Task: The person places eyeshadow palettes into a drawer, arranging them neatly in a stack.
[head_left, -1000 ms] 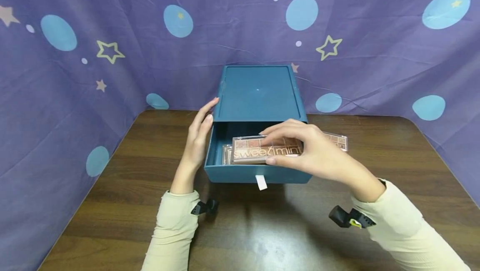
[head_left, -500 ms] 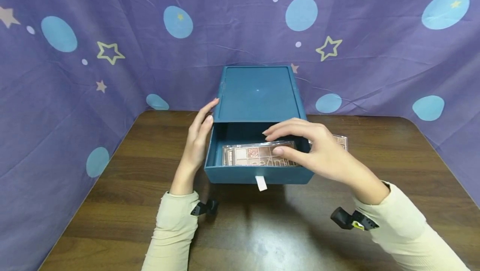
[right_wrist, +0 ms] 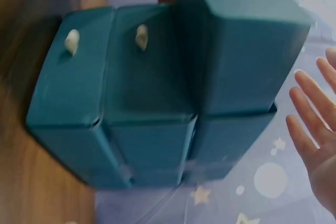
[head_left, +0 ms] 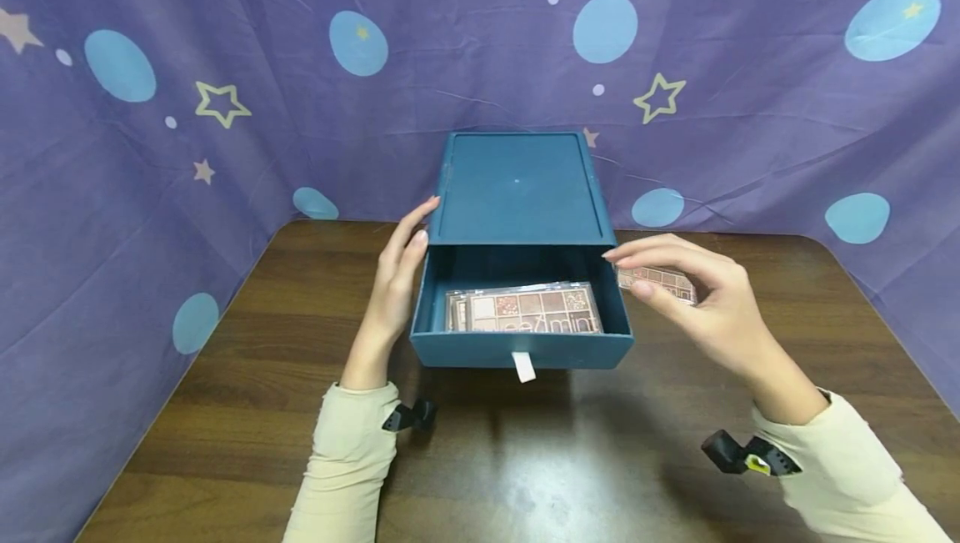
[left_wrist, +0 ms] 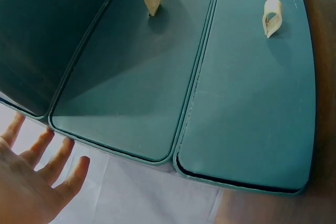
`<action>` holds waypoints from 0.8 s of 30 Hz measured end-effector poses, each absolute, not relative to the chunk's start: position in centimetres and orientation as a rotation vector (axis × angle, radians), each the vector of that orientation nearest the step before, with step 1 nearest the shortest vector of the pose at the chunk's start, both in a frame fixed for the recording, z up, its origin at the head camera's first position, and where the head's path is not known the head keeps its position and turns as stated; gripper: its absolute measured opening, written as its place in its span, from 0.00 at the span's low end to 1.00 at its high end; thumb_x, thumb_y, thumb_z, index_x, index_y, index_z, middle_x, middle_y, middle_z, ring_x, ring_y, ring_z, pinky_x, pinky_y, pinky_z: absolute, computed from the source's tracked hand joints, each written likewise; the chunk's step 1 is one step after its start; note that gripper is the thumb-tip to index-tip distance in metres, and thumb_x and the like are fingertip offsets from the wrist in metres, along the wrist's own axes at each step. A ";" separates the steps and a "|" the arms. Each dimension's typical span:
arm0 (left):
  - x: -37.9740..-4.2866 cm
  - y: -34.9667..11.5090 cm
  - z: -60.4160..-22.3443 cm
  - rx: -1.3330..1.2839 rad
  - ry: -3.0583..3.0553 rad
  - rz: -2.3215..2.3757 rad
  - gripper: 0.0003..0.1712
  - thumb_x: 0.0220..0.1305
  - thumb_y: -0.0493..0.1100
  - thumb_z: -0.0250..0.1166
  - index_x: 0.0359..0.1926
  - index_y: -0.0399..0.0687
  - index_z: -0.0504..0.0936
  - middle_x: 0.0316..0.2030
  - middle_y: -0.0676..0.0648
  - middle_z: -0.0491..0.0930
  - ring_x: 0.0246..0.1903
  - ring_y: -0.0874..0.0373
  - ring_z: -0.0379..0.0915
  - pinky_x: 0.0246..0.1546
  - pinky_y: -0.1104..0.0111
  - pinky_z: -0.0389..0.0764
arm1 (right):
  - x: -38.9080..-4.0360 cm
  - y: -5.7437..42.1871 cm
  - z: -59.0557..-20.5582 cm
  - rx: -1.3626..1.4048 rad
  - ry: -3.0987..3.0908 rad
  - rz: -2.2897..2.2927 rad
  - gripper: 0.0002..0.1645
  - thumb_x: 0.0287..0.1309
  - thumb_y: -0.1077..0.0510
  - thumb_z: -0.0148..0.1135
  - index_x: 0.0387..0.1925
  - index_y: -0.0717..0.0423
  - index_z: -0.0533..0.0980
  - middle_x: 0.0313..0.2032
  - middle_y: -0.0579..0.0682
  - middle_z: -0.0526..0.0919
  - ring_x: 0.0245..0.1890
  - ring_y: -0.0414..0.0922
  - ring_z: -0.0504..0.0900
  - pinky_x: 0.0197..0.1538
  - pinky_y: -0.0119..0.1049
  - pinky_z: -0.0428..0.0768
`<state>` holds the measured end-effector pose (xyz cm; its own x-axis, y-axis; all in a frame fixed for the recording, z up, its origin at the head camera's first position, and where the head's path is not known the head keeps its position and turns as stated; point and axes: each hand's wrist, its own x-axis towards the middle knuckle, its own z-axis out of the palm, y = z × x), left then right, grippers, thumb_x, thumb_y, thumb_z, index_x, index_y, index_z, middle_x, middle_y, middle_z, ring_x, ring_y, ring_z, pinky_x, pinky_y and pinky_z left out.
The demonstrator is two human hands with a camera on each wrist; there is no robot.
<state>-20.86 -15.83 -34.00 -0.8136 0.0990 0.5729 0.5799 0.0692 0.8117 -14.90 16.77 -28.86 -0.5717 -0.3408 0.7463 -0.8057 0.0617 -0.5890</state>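
Note:
In the head view, a blue-green drawer unit stands with its top drawer pulled out. Clear-lidded eyeshadow palettes lie overlapping inside that drawer. My left hand touches the unit's left side with straight fingers, and in the left wrist view its fingertips are right at the casing's edge. To the right of the drawer is my right hand, thumb and fingers spread apart with nothing between them. Past those fingers, another eyeshadow palette shows beside the unit, partly hidden by the hand.
Two lower drawers with pale pull tabs show shut in the left wrist view. A white pull tab hangs on the open drawer's front. The unit stands on a brown wooden table, close to a purple patterned curtain.
My right hand lets go of an eyeshadow palette in the drawer, then moves right, out over the drawer's side toward the palette beside the unit. My left hand stays in place.

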 end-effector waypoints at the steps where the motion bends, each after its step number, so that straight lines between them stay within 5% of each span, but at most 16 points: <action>1: -20.9 -15.8 -34.0 -0.675 -1.989 -1.795 0.27 0.74 0.43 0.46 0.69 0.37 0.68 0.68 0.45 0.68 0.70 0.58 0.57 0.70 0.61 0.55 | -14.8 17.0 -28.9 1.122 -1.929 1.530 0.16 0.50 0.79 0.61 0.42 0.69 0.82 0.44 0.60 0.85 0.49 0.47 0.82 0.54 0.34 0.75; 18: -20.9 -15.8 -34.1 -0.692 -1.969 -1.791 0.27 0.74 0.41 0.46 0.69 0.35 0.67 0.68 0.43 0.68 0.70 0.57 0.57 0.70 0.60 0.55 | -17.6 21.3 -36.2 0.875 -2.063 1.530 0.21 0.41 0.88 0.61 0.41 0.77 0.79 0.44 0.62 0.84 0.50 0.42 0.81 0.55 0.30 0.75; 24: -21.0 -15.8 -34.2 -0.700 -1.960 -1.798 0.27 0.74 0.41 0.46 0.69 0.34 0.67 0.68 0.43 0.68 0.70 0.56 0.57 0.70 0.60 0.55 | -19.2 22.7 -39.0 0.754 -2.242 1.470 0.22 0.48 0.79 0.68 0.47 0.67 0.81 0.47 0.56 0.84 0.52 0.36 0.79 0.56 0.27 0.74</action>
